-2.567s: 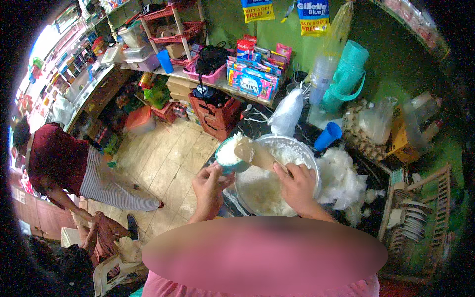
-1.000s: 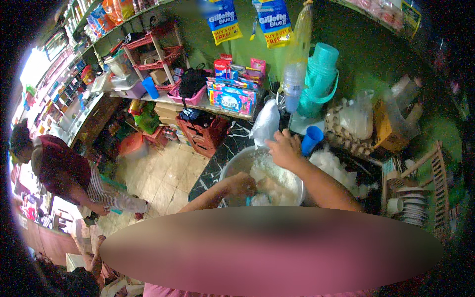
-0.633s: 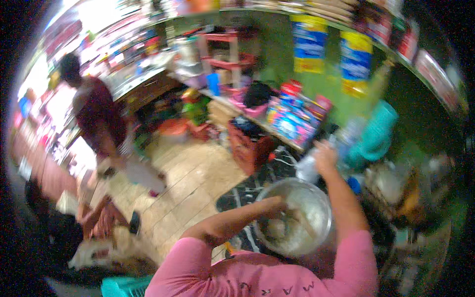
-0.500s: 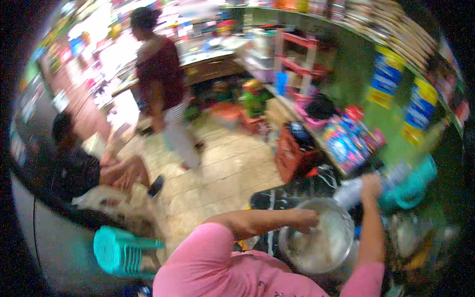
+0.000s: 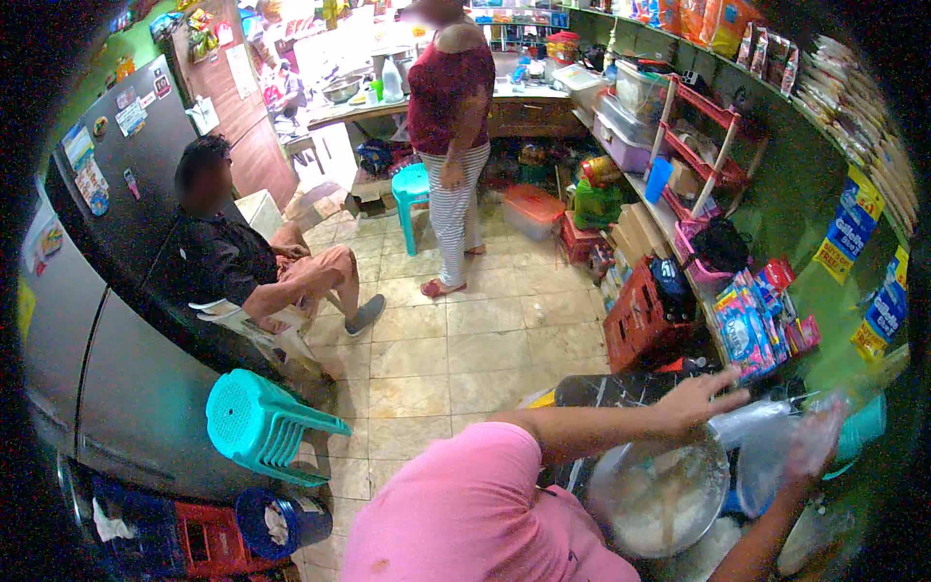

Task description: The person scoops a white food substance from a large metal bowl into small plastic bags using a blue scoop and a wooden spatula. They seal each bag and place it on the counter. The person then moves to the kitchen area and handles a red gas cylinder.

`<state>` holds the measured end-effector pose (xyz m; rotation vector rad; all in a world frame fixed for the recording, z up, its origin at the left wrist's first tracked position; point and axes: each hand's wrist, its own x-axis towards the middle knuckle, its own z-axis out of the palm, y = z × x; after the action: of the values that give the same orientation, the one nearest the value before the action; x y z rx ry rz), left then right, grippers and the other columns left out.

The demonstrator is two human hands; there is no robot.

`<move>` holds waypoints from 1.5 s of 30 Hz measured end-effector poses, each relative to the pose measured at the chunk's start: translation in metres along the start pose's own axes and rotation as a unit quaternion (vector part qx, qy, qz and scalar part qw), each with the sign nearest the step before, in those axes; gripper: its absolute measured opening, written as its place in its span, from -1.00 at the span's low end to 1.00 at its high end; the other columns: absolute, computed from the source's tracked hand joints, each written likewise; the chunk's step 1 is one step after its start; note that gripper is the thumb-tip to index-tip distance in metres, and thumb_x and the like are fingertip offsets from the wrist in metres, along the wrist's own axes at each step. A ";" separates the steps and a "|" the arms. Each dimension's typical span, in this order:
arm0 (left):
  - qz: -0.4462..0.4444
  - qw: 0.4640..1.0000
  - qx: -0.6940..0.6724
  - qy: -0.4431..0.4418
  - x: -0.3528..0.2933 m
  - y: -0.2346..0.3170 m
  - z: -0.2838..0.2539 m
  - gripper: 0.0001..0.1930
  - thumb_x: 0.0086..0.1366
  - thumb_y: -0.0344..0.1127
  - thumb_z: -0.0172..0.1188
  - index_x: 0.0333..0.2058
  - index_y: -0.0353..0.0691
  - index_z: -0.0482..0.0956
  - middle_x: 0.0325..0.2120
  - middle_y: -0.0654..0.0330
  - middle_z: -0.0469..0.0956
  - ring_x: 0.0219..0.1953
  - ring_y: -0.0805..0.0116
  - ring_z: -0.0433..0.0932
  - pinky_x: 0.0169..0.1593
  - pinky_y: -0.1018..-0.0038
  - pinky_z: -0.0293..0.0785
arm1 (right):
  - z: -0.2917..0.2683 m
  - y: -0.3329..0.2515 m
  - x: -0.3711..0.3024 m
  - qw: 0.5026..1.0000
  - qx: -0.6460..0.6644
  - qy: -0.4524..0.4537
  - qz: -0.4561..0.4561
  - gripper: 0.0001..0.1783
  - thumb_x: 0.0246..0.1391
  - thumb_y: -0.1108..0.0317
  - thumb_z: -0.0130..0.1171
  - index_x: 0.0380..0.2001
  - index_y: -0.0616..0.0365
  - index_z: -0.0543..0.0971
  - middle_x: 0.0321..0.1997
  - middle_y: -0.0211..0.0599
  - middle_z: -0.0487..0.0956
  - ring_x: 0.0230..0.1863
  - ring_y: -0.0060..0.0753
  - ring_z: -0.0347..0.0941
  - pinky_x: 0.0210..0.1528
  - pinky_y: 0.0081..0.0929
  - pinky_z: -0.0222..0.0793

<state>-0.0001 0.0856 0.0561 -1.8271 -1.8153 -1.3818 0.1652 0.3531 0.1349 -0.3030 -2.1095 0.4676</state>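
A round metal basin (image 5: pixel 713 504) holds a white, powdery or doughy mass (image 5: pixel 659 514), with a beige patch near its middle. My left hand (image 5: pixel 700 400) is raised above the basin's far rim, open, its fingers spread and pointing right. To the right of the basin, my right hand (image 5: pixel 817 435) is blurred and appears to grip a translucent plastic bag (image 5: pixel 766 470). The bag partly covers that hand's outline, and its contents cannot be made out. Another whitish plastic bag (image 5: pixel 742 422) lies between the two hands. The basin stands beside a black marbled surface (image 5: pixel 606 390).
Stacked turquoise stools (image 5: pixel 242 412) stand left on the tiled floor (image 5: pixel 417 373). One person (image 5: pixel 247 233) sits by the dark refrigerator (image 5: pixel 136 145); another (image 5: pixel 451 126) stands farther back. A laden shelf (image 5: pixel 693 262) runs along the right, and a turquoise container (image 5: pixel 858 436) is near my right hand.
My left hand has come up out of the basin and opened. My right hand has moved right with the plastic bag. The view has shifted, and the standing person appears farther right.
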 end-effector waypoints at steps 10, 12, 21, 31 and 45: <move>0.081 0.986 -0.106 0.099 -0.042 0.049 0.024 0.05 -0.29 -0.26 0.36 0.26 0.02 0.01 0.21 -0.12 0.07 0.16 -0.14 0.16 0.12 -0.04 0.12 | 0.060 -0.028 -0.079 0.936 0.188 -0.062 0.292 -0.66 0.10 0.23 -0.01 -0.08 0.12 0.37 -0.20 -0.20 0.48 -0.24 -0.21 0.42 -0.18 -0.27 0.40; 0.045 0.982 -0.127 0.133 -0.045 0.055 0.020 0.01 -0.29 -0.28 0.38 0.22 -0.02 0.06 0.18 -0.13 0.08 0.13 -0.17 0.18 0.10 0.00 0.15 | 0.071 -0.032 -0.091 0.924 0.193 -0.080 0.319 -0.66 0.09 0.23 0.00 -0.08 0.11 0.37 -0.18 -0.21 0.48 -0.24 -0.22 0.41 -0.19 -0.28 0.40; -0.253 0.914 -0.275 0.158 -0.043 0.029 0.003 -0.71 -0.08 -0.47 0.19 -0.28 -0.34 0.49 -0.33 0.04 0.53 -0.24 0.21 0.52 -0.13 0.37 0.43 | 0.126 -0.007 -0.127 0.870 0.227 -0.156 0.410 -0.65 0.06 0.24 0.02 -0.08 0.06 0.35 -0.12 -0.22 0.46 -0.24 -0.26 0.40 -0.21 -0.31 0.40; -0.298 0.857 -0.176 0.382 -0.041 -0.013 -0.059 -0.91 0.15 -0.46 0.14 -0.37 -0.34 0.53 -0.50 0.13 0.53 -0.43 0.42 0.51 -0.32 0.48 0.44 | 0.089 -0.073 -0.111 0.739 0.374 0.019 0.560 -0.50 0.05 0.20 0.05 0.08 0.02 0.26 0.06 -0.27 0.37 -0.08 -0.34 0.31 -0.11 -0.29 0.29; -0.190 0.944 -0.201 0.182 -0.058 0.038 -0.006 -0.82 -0.20 -0.49 0.25 -0.58 -0.29 0.42 -0.54 0.11 0.40 -0.41 0.07 0.46 -0.38 0.33 0.35 | 0.097 -0.163 -0.119 0.845 0.376 -0.205 0.320 -0.17 -0.13 0.22 0.22 0.21 0.23 0.14 0.12 -0.20 0.31 0.15 -0.23 0.22 0.12 -0.27 0.26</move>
<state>0.0418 0.0348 0.0342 -1.2725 -1.8408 -2.2024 0.1430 0.1402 0.0690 -0.4642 -1.9801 1.8343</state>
